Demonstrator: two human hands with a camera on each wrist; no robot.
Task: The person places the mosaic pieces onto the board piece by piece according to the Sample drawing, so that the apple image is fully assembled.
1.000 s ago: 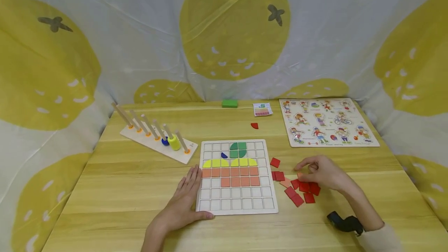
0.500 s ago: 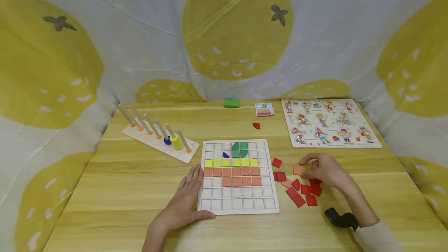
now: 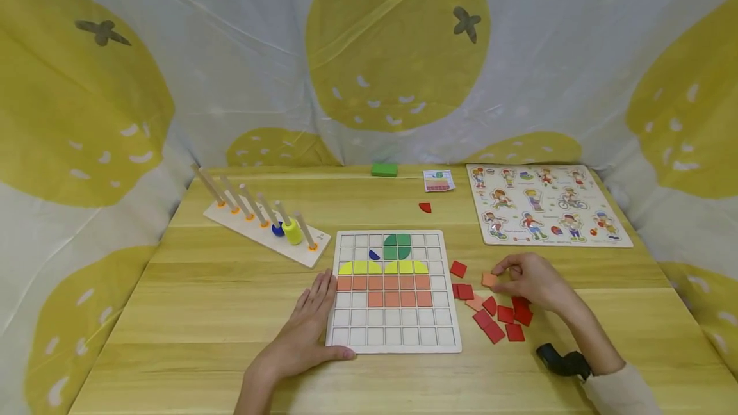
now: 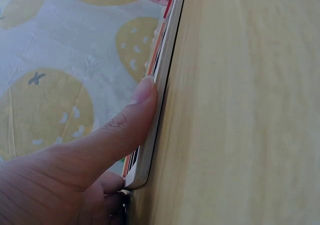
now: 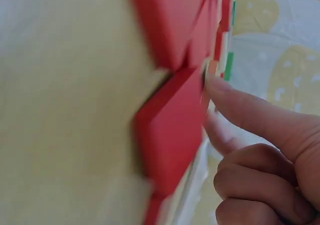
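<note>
A pale square-grid board (image 3: pixel 416 336) lies at the table's middle, bearing green leaf-shaped pieces, a row of yellow pieces (image 3: pixel 390 267) and two rows of orange squares (image 3: pixel 391 300). A small dark blue piece (image 3: pixel 374 255) sits near the green ones. My left hand (image 3: pixel 302 325) rests along the board's left side, fingers straight, thumb (image 4: pixel 125 117) against its near edge. To the right of the board, my right hand (image 3: pixel 536 282) pinches an orange square tile (image 3: pixel 488 280) between thumb and forefinger. Just below are loose red square tiles (image 3: pixel 505 314), a red quarter-round and another orange tile (image 3: pixel 475 303).
A peg stacker (image 3: pixel 254 235) with a blue and a yellow ring stands at the left. Behind the board are a green block (image 3: pixel 384 170), a picture card (image 3: pixel 439 180) and a red quarter-round piece (image 3: pixel 425 207). A sports picture puzzle (image 3: pixel 548 207) lies at the back right.
My right hand has drawn the orange tile slightly left and away from the red pile, uncovering more of the red tiles. My left hand stays against the board.
</note>
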